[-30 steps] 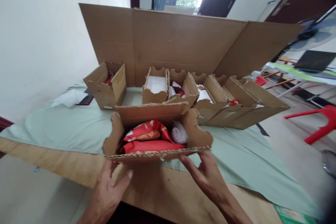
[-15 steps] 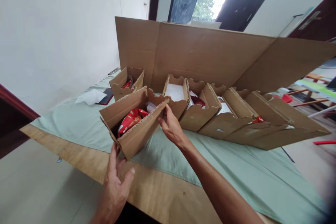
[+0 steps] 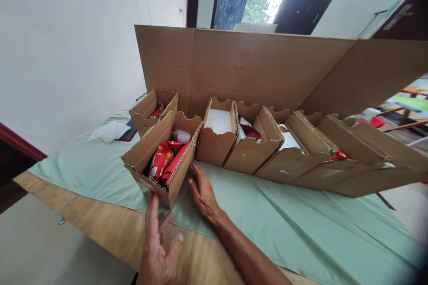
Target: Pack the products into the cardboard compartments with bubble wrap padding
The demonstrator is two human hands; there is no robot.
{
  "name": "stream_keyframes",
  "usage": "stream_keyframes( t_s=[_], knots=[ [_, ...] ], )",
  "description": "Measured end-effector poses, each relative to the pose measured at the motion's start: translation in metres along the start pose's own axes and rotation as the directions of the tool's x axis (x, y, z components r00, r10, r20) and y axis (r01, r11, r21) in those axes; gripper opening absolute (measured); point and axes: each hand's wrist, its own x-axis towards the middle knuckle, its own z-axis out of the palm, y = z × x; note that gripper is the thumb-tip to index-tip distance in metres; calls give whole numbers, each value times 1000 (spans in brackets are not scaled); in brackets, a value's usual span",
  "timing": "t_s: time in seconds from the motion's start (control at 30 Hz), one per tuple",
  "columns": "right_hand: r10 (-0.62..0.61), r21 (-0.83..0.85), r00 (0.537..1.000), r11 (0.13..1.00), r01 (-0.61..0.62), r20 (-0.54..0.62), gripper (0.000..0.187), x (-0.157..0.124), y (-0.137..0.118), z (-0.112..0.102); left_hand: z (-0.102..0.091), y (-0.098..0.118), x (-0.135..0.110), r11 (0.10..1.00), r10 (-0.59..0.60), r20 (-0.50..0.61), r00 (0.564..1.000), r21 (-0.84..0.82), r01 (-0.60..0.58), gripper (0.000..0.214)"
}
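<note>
A small open cardboard box (image 3: 147, 151) lies at an angle on the green cloth (image 3: 267, 205), holding red snack packets (image 3: 164, 159) and a small whitish bag (image 3: 182, 136). My left hand (image 3: 158, 249) is open, its fingertips against the box's near end. My right hand (image 3: 203, 193) is open too, fingers stretched flat on the cloth beside the box's right side. A row of several similar boxes (image 3: 254, 147) stands behind, in front of a large upright cardboard sheet (image 3: 254, 67).
Another small box (image 3: 152, 109) sits at the back left, near a crumpled white paper (image 3: 109, 131) and a dark flat device (image 3: 129, 131). The wooden table edge (image 3: 83, 218) runs along the front left. A white wall is on the left; an open doorway lies behind.
The box has been turned and set down on the cloth beside the row. Both hands have let go of it and now rest open against it.
</note>
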Motion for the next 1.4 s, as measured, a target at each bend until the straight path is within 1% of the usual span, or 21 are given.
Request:
stream_keyframes(
  t_s=[0.1,0.2,0.33,0.4,0.43,0.5,0.57,0.6,0.67,0.7,0.77,0.8,0.87,0.93,1.0,1.1,1.2,1.27,1.33,1.37,1.4],
  knots=[
    [24,-15,1000,1000,-24,-3,38,-8,6,6,9,4,24,999,24,84,996,21,-26,86],
    [36,-44,999,998,-36,15,26,-12,2,8,26,10,68,999,34,145,989,27,-38,87],
    [69,-85,997,994,-67,16,20,-12,-3,8,57,12,126,995,38,205,978,79,-55,91],
    [75,-90,997,993,-73,13,20,-11,-3,8,62,12,142,990,60,218,974,114,-87,90],
    [70,-86,997,994,-69,15,20,-11,-3,7,60,13,146,986,73,211,975,130,-102,90],
    [53,-70,998,996,-51,21,21,-11,-4,6,44,17,154,963,142,162,977,204,-174,87],
    [40,-55,999,998,-39,21,23,-10,-4,5,17,27,168,888,288,74,955,353,-295,84],
    [38,-50,999,998,-37,19,23,-9,-4,5,1,33,180,816,384,34,923,454,-356,81],
    [42,-44,999,998,-41,12,23,-8,-4,4,-27,46,211,679,518,-25,855,619,-394,79],
    [45,-41,999,998,-44,8,23,-7,-4,4,-39,52,229,614,548,-7,836,683,-396,77],
    [50,-36,999,998,-50,2,23,-6,-4,4,-54,64,264,468,542,125,831,777,-422,65],
    [53,-32,999,998,-53,0,22,-6,-4,4,-59,69,278,415,524,187,831,796,-441,56],
    [55,-22,998,998,-56,-4,21,-5,-4,3,-64,78,296,354,492,278,825,802,-481,36],
    [58,-4,998,998,-58,-13,21,-5,-5,3,-70,86,297,333,482,329,812,788,-517,24],
    [65,28,997,998,-64,-29,20,-5,-6,3,-78,93,284,307,464,386,797,774,-554,22],
    [93,108,993,990,-86,-66,18,-2,-3,4,-85,106,247,279,425,485,764,733,-620,21],
    [170,217,976,966,-138,-138,24,5,6,-2,-71,126,204,279,344,599,724,671,-687,19],
    [243,287,949,941,-180,-202,35,10,12,-10,-51,148,176,338,299,648,701,615,-712,24],
    [307,343,917,915,-211,-256,42,14,18,-18,-32,174,150,469,360,640,678,505,-725,34],
    [330,367,904,904,-220,-273,44,16,19,-21,-26,188,140,534,412,614,673,436,-725,39],
    [348,388,894,894,-226,-283,44,17,20,-24,-25,199,131,578,478,555,681,384,-719,41]
  ],
)
